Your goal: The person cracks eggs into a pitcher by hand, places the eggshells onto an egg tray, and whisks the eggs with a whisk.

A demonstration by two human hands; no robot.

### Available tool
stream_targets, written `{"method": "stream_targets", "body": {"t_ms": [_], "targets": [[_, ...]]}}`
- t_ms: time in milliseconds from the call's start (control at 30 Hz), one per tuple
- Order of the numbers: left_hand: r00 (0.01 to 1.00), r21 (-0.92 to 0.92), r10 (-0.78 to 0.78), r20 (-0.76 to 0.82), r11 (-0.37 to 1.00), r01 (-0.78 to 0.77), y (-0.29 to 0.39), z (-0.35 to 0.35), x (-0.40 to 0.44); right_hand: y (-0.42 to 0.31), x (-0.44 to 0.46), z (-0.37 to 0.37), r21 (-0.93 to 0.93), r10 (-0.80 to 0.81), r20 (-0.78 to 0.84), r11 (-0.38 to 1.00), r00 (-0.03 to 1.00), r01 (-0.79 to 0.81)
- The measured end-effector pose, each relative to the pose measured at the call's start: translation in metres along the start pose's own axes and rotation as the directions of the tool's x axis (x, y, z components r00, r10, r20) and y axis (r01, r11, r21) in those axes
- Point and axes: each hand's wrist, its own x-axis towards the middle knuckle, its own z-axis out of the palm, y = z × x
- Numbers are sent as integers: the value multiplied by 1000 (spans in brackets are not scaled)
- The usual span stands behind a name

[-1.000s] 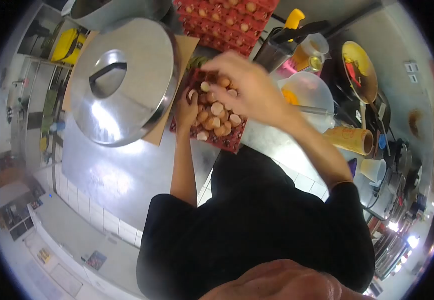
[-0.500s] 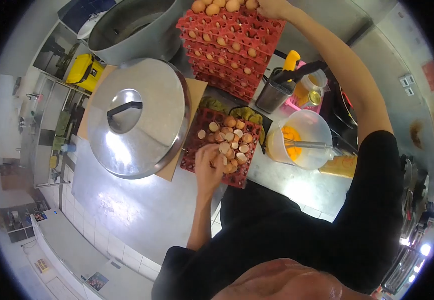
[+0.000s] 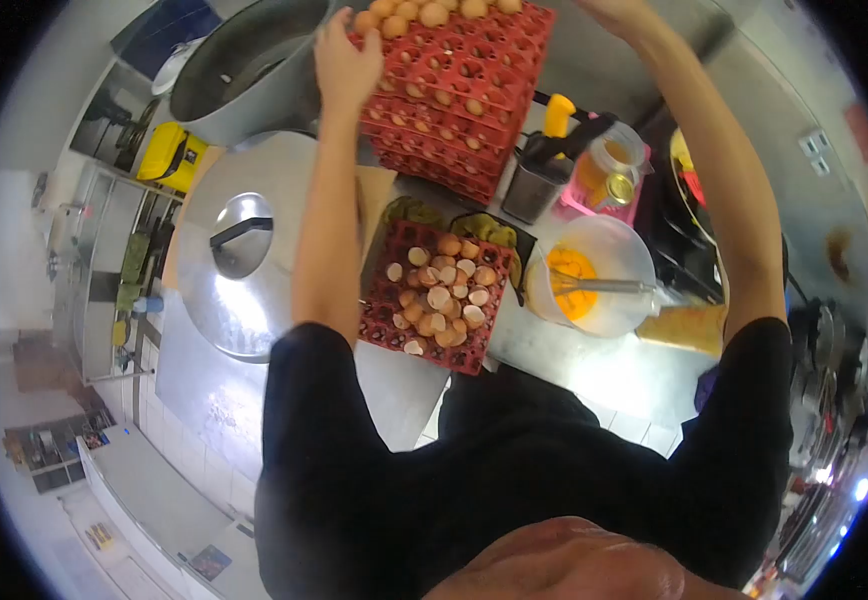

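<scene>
My left hand [image 3: 347, 65] reaches up to the left edge of a tall stack of red egg trays [image 3: 484, 90], fingers apart beside the brown eggs [image 3: 394, 26] on top. Whether it touches an egg is unclear. My right hand [image 3: 619, 14] is at the upper frame edge, right of the stack, its fingers mostly cut off. Nearer my body, a red egg tray [image 3: 379, 318] carries a heap of cracked eggshells [image 3: 439, 297]. To its right a clear plastic tub [image 3: 626, 260] contains orange yolks [image 3: 572, 285] and a leaning whisk [image 3: 599, 286].
A large metal lid [image 3: 254, 300] with a black handle lies on cardboard at left, below a big pot [image 3: 244, 80]. Behind the tub stand a metal holder [image 3: 534, 185] with yellow-handled utensil and a pink basket [image 3: 589, 195] with containers.
My left hand has left the eggshells and moved up to the left side of the tray stack. My right hand has moved right, away from the eggs on top.
</scene>
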Motion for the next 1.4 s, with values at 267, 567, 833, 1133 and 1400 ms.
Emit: {"method": "stream_targets", "body": {"t_ms": [267,567,833,1133,1400], "targets": [[784,272,-294,547,948,165,-62,43,54,33,-251,-37,680,261,63,695,963,-233],[949,-3,-190,251,980,198,-96,26,64,105,-445,29,-255,139,-242,946,960,-201],[766,-757,-384,516,213,617,142,-103,-25,125,-469,68,-295,202,-253,916,946,-274],[454,-418,48,890,486,768,324,-100,-206,125,-469,67,-302,82,-299,937,951,-176],[615,-595,264,743,683,425,361,-82,-239,108,-447,67,80,257,-268,966,928,-245]]}}
